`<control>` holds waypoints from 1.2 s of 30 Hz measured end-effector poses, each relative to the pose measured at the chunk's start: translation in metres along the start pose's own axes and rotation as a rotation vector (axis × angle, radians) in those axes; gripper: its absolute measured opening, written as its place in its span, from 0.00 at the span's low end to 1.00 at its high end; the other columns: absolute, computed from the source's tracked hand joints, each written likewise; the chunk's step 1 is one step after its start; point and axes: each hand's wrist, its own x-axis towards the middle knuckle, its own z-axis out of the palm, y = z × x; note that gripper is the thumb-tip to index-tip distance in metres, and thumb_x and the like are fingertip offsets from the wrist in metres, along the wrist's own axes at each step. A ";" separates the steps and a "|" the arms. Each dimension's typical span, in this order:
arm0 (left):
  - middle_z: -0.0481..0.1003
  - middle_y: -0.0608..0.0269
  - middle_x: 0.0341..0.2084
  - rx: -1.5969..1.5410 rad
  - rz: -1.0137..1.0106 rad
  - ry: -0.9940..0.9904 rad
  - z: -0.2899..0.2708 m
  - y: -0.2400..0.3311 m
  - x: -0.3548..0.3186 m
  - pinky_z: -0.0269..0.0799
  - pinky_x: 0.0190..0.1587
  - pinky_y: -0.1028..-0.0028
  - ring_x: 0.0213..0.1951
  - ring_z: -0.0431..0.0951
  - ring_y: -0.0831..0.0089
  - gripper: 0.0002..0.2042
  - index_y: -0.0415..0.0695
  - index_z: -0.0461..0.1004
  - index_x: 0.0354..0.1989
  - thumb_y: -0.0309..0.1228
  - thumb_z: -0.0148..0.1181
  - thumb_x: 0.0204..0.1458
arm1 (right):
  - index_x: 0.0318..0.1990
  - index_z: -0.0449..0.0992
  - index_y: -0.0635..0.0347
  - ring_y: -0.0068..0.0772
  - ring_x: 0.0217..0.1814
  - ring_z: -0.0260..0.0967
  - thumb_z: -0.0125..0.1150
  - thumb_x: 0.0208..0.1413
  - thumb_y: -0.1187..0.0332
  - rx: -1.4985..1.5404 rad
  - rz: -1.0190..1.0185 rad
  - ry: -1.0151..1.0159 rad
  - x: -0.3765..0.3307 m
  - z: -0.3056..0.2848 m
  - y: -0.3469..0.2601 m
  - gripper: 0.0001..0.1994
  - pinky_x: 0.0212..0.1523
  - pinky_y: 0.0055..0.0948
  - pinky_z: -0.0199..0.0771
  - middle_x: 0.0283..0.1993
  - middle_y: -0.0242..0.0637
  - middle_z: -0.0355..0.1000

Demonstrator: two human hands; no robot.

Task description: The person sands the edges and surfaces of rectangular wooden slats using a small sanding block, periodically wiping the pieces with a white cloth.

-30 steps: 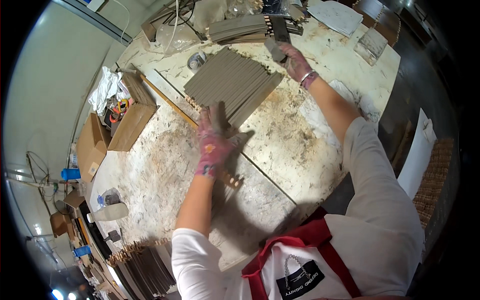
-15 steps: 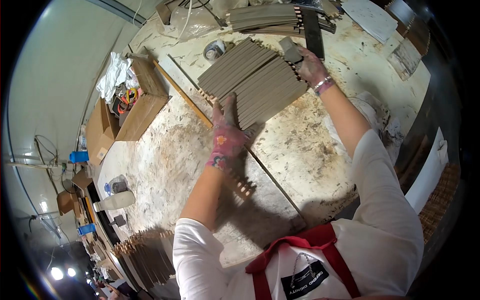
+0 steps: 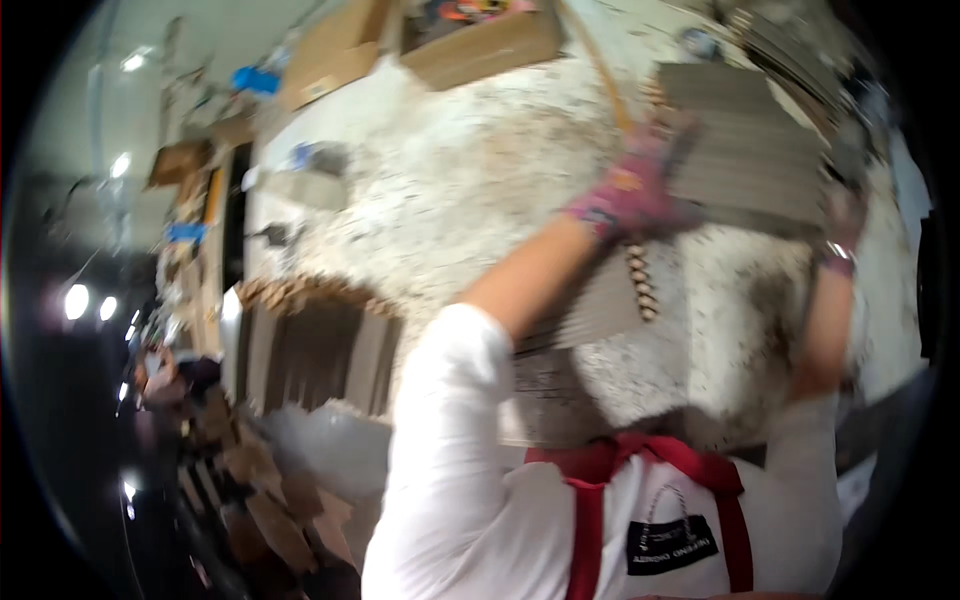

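A block of grey-brown strips laid side by side (image 3: pixel 750 150) lies on the worktable. My left hand (image 3: pixel 645 190), in a pink flowered glove with dark fingertips, rests against its left edge, fingers stretched apart. At the right edge is my right hand (image 3: pixel 845 215), gloved, with a bracelet at the wrist. A grey squarish block (image 3: pixel 850 150), blurred by motion, sits in its fingers. More strips with pale, notched tips (image 3: pixel 605 300) lie below my left hand, partly covered by my forearm.
A stack of strips (image 3: pixel 305 345) stands at the table's left edge. Beyond are a cardboard box (image 3: pixel 490 45) of odds and ends, a wooden stick (image 3: pixel 597 60) and a roll of tape (image 3: pixel 698 42). A pale bottle (image 3: pixel 305 188) lies at left. Further strips (image 3: pixel 790 55) are piled at far right.
The whole view has swung left, so table and hands appear further right, and the stack at the left edge shows more fully. Both hands stay at the same block of strips.
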 end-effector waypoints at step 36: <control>0.51 0.40 0.70 0.345 0.016 0.124 -0.022 -0.032 0.103 0.51 0.73 0.64 0.72 0.51 0.52 0.59 0.36 0.47 0.72 0.41 0.82 0.33 | 0.55 0.75 0.60 0.25 0.54 0.71 0.61 0.60 0.68 -0.405 -0.150 -0.175 0.083 0.049 0.016 0.16 0.56 0.27 0.68 0.51 0.32 0.76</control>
